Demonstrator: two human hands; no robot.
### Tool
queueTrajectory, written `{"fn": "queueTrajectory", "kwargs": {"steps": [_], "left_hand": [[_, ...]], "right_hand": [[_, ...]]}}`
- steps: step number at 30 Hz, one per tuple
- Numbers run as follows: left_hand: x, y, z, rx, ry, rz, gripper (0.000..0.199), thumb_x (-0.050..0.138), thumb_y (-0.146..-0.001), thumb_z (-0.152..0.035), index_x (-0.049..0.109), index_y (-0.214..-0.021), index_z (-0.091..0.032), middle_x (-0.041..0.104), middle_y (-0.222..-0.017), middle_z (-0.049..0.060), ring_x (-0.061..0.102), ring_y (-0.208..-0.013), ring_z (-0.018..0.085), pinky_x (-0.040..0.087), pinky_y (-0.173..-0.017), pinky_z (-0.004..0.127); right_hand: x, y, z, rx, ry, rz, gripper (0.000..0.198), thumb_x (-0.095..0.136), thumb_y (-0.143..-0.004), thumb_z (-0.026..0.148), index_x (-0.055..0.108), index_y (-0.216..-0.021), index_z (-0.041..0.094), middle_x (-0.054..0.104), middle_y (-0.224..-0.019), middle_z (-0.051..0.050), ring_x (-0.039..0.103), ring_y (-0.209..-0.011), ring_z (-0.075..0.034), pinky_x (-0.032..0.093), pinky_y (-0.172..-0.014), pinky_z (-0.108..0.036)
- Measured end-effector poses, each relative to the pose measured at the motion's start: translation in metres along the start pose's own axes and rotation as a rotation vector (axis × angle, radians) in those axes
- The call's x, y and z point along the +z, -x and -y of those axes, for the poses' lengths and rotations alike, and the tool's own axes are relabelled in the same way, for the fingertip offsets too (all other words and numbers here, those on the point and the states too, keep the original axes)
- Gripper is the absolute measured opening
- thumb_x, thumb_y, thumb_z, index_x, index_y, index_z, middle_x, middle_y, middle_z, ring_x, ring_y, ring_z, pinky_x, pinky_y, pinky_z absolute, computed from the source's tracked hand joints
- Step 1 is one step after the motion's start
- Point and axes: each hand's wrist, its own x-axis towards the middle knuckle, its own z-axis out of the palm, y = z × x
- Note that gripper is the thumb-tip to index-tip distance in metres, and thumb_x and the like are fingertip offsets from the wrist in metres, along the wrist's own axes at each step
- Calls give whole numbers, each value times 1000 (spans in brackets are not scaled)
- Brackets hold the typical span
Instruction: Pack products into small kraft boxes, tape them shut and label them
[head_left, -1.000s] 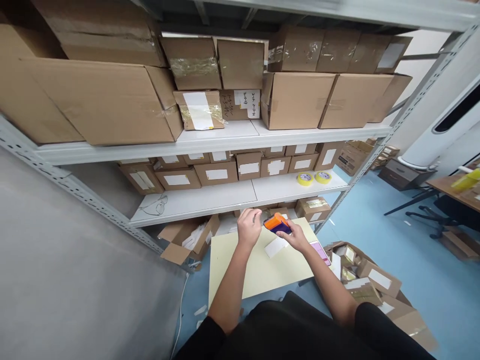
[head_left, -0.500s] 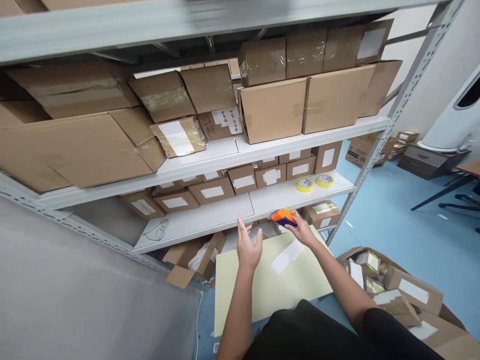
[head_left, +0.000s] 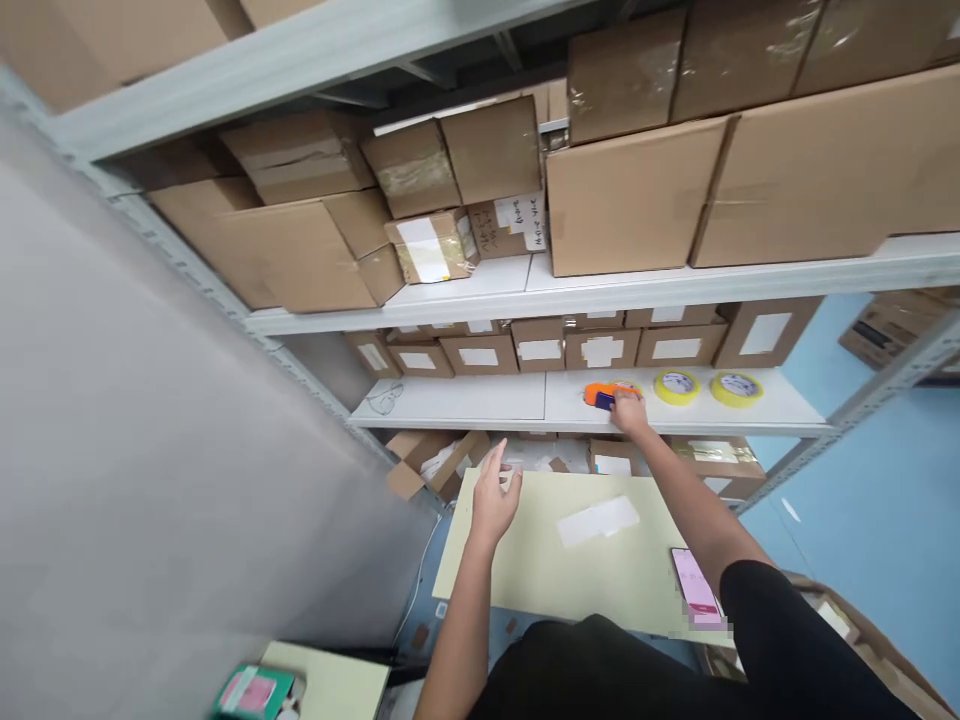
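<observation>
My right hand [head_left: 628,412] reaches to the lower shelf and grips an orange and dark purple tape dispenser [head_left: 599,394], which has yellow tape showing beside my fingers. The dispenser is at the shelf surface; I cannot tell whether it rests on it. Two yellow tape rolls, one nearer [head_left: 676,387] and one farther right [head_left: 736,389], lie flat to the right of that hand. My left hand [head_left: 495,497] is raised over the pale yellow table [head_left: 525,570], fingers apart and holding nothing. White paper [head_left: 598,521] lies on the table between my arms.
A metal shelf rack [head_left: 480,305] full of cardboard boxes stands ahead. A phone [head_left: 696,585] lies by my right forearm. An open carton [head_left: 442,465] sits below the shelf at left. A large box [head_left: 877,655] stands at lower right, a grey wall [head_left: 150,450] at left.
My right hand has carried the tape dispenser from above the table's far edge to the lower shelf, beside the tape rolls. My left hand stays raised and open. The view has shifted.
</observation>
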Motion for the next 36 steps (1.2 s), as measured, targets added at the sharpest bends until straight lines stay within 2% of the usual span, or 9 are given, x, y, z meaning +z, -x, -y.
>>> {"fn": "queueTrajectory", "kwargs": {"steps": [3,5,8,11,16,21,24,30,36], "left_hand": [[-1,10,5,-85,9,-53,58,59,-100,-45,51,-155,-27,59,-149,14,68,-113,25,60,-89,37],[4,14,9,-161,43,-81,59,59,-100,-46,51,-155,-26,62,-145,16,68,-115,25,59,-90,38],[17,19,15,-238,99,-96,58,60,-99,-47,53,-153,-25,64,-144,16,66,-121,26,58,-94,39],[26,27,26,-252,100,-105,56,62,-99,-46,57,-150,-25,63,-146,16,64,-127,27,56,-99,42],[14,57,50,-322,14,-145,54,58,-100,-41,56,-151,-25,59,-151,15,64,-128,28,57,-97,43],[-21,104,75,-414,-27,-280,52,61,-97,-38,60,-147,-25,61,-149,14,64,-127,28,57,-99,43],[-48,136,91,-459,-26,-386,50,64,-95,-38,63,-144,-24,62,-147,13,62,-130,28,55,-105,45],[-107,206,122,-535,9,-539,50,63,-96,-39,63,-143,-24,59,-151,13,61,-133,29,55,-104,44],[-192,293,154,-599,-45,-643,49,57,-99,-36,60,-146,-24,57,-154,12,56,-139,27,51,-111,43]], "right_hand": [[6,2,1,-118,-120,-138,22,59,-95,28,71,-109,14,73,-113,-22,54,-121,-34,30,-113,-58],[10,12,10,-208,-173,-173,30,58,-95,30,70,-117,14,70,-122,-22,52,-124,-35,31,-114,-57],[18,40,35,-311,-214,-67,40,57,-94,33,68,-128,14,68,-130,-20,54,-125,-36,38,-115,-53],[33,77,63,-342,-304,17,45,57,-95,39,66,-135,20,66,-137,-15,55,-132,-35,41,-118,-55],[70,142,87,-382,-487,237,42,55,-99,42,67,-137,27,63,-146,-11,54,-139,-32,42,-120,-55],[110,204,98,-288,-604,497,43,57,-97,47,68,-133,27,59,-150,-14,54,-140,-34,51,-110,-59],[130,239,120,-287,-623,649,45,58,-97,50,68,-134,27,56,-153,-15,54,-141,-34,56,-104,-57],[169,303,200,-530,-561,793,41,61,-97,46,70,-132,25,64,-145,-14,57,-139,-32,43,-120,-57],[217,377,294,-676,-530,853,45,60,-96,45,70,-134,22,66,-144,-15,60,-136,-31,45,-119,-54]]}}
